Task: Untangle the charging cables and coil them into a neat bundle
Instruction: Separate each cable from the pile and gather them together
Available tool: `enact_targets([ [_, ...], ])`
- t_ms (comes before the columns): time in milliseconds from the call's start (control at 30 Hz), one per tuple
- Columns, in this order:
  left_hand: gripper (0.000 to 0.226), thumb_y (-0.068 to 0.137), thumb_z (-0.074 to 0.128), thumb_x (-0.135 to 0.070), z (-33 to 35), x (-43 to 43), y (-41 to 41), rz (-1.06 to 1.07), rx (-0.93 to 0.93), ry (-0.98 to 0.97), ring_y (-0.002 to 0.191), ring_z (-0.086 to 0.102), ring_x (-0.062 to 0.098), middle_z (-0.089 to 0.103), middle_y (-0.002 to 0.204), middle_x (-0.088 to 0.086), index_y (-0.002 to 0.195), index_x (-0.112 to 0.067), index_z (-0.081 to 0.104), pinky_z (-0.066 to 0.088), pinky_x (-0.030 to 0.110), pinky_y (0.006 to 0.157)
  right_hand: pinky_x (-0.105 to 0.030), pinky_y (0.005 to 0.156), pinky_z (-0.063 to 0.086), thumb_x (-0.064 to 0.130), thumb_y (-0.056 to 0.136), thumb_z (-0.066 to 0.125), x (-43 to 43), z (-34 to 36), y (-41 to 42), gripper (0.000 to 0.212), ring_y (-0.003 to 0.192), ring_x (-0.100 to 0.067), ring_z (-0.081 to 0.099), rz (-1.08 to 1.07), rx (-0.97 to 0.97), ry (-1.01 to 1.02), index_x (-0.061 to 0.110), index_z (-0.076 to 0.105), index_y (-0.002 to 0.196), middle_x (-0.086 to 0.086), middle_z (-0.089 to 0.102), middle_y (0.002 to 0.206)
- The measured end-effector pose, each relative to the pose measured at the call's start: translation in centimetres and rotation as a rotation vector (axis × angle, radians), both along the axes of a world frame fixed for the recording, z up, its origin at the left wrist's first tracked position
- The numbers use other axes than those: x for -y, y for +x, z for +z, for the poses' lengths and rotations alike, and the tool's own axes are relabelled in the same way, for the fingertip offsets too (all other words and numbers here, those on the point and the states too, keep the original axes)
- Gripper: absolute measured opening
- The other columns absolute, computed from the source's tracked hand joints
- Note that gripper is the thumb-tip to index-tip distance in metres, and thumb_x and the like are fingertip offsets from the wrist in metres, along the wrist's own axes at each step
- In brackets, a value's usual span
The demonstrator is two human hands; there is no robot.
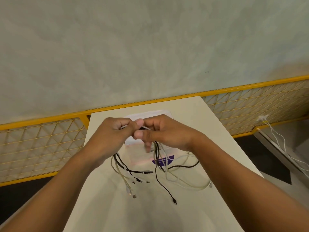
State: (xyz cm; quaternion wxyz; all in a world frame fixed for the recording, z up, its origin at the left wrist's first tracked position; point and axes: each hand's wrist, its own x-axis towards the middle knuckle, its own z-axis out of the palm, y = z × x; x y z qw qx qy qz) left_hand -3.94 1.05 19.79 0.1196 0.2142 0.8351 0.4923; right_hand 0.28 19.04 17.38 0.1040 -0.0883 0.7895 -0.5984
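Note:
Several black and white charging cables [157,166] hang in a bunch from my two hands above a white table [103,206]. My left hand [110,133] grips the bunch with curled fingers, and cable ends with plugs [133,181] trail from it down onto the table. My right hand [165,131] pinches the same bunch right beside the left one, thumbs nearly touching. More strands drop from the right hand and loop over the table, one black end [174,201] reaching toward me. The stretch of cable inside both fists is hidden.
A white paper sheet with a purple label [164,161] lies under the cables. A yellow-framed mesh railing [41,141] runs behind the table against a grey wall. White wires [277,139] hang from a socket at the right, beside a dark gap.

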Motion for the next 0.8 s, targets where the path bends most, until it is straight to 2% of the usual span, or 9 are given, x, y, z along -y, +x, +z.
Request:
enact_targets([
  [67, 0.050, 0.096, 0.048, -0.049, -0.3, 0.4, -0.1, -0.007, 0.025, -0.029, 0.042, 0.043, 0.002, 0.045, 0.040, -0.013, 0.066, -0.014, 0.068, 0.032, 0.028, 0.060, -0.034, 0.073, 0.050, 0.035, 0.099, 0.061, 0.3, -0.2, -0.1, 0.029, 0.061, -0.013, 0.051, -0.033, 0.017, 0.029, 0.009, 0.073, 0.098, 0.002, 0.060, 0.068],
  [133, 0.057, 0.092, 0.045, -0.061, -0.8, 1.1, -0.7, 0.000, 0.035, -0.068, 0.043, 0.036, 0.006, 0.040, 0.043, -0.009, 0.060, -0.019, 0.066, 0.032, 0.030, 0.060, -0.033, 0.065, 0.043, 0.038, 0.100, 0.059, 0.2, -0.6, -0.2, 0.031, 0.063, -0.017, 0.042, -0.073, 0.031, 0.029, 0.014, 0.074, 0.088, 0.004, 0.050, 0.063],
  [200, 0.058, 0.089, 0.045, -0.066, -1.2, 1.8, -1.2, 0.018, 0.040, -0.112, 0.049, 0.032, 0.013, 0.035, 0.047, -0.006, 0.062, -0.020, 0.067, 0.030, 0.032, 0.060, -0.034, 0.064, 0.038, 0.037, 0.100, 0.059, -0.4, -1.2, -0.1, 0.031, 0.066, -0.022, 0.038, -0.105, 0.034, 0.020, 0.017, 0.074, 0.082, -0.001, 0.047, 0.066],
  [267, 0.058, 0.089, 0.047, -0.066, -1.6, 2.2, -1.5, 0.019, 0.053, -0.146, 0.052, 0.031, 0.015, 0.034, 0.051, -0.004, 0.064, -0.018, 0.067, 0.030, 0.031, 0.059, -0.031, 0.061, 0.035, 0.034, 0.100, 0.060, -1.2, -1.6, 0.0, 0.030, 0.064, -0.019, 0.038, -0.134, 0.046, 0.013, 0.015, 0.074, 0.082, -0.002, 0.048, 0.068],
  [467, 0.061, 0.091, 0.047, -0.064, -2.1, 2.3, -1.8, -0.047, 0.117, -0.207, 0.051, 0.035, 0.013, 0.040, 0.054, -0.001, 0.065, -0.012, 0.066, 0.034, 0.029, 0.058, -0.023, 0.055, 0.033, 0.026, 0.101, 0.058, -2.1, -2.1, 0.4, 0.027, 0.057, -0.009, 0.037, -0.169, 0.053, 0.002, 0.008, 0.075, 0.090, 0.008, 0.048, 0.059],
  [567, 0.059, 0.095, 0.045, -0.058, -1.6, 2.6, -2.2, -0.141, 0.237, -0.243, 0.055, 0.049, 0.016, 0.053, 0.056, 0.004, 0.071, -0.011, 0.071, 0.045, 0.035, 0.069, -0.022, 0.053, 0.032, 0.024, 0.101, 0.058, -1.9, -2.1, 0.3, 0.027, 0.056, -0.009, 0.036, -0.167, 0.046, 0.011, 0.006, 0.075, 0.090, 0.010, 0.049, 0.058],
  [667, 0.058, 0.103, 0.038, -0.048, -0.8, 2.4, -2.2, -0.203, 0.266, -0.268, 0.068, 0.066, 0.021, 0.072, 0.071, 0.009, 0.082, -0.011, 0.077, 0.047, 0.038, 0.087, -0.023, 0.053, 0.031, 0.023, 0.101, 0.059, -1.5, -2.0, 0.2, 0.026, 0.057, -0.010, 0.035, -0.155, 0.042, -0.019, 0.009, 0.075, 0.087, 0.007, 0.048, 0.059],
  [733, 0.056, 0.104, 0.037, -0.044, -0.3, 1.4, -2.0, -0.183, 0.225, -0.262, 0.073, 0.072, 0.017, 0.077, 0.077, 0.006, 0.084, -0.011, 0.078, 0.046, 0.033, 0.088, -0.022, 0.054, 0.030, 0.024, 0.100, 0.060, -1.2, -1.8, -0.1, 0.026, 0.056, -0.009, 0.036, -0.138, 0.029, -0.001, 0.010, 0.075, 0.086, 0.006, 0.050, 0.061],
  [800, 0.057, 0.105, 0.034, -0.046, 0.0, 0.1, -1.8, -0.197, 0.183, -0.252, 0.073, 0.072, 0.017, 0.077, 0.078, 0.004, 0.084, -0.013, 0.075, 0.047, 0.032, 0.086, -0.015, 0.053, 0.034, 0.023, 0.101, 0.059, -0.5, -1.6, -0.3, 0.026, 0.054, -0.002, 0.041, -0.114, 0.003, 0.051, 0.006, 0.075, 0.089, 0.004, 0.059, 0.068],
])
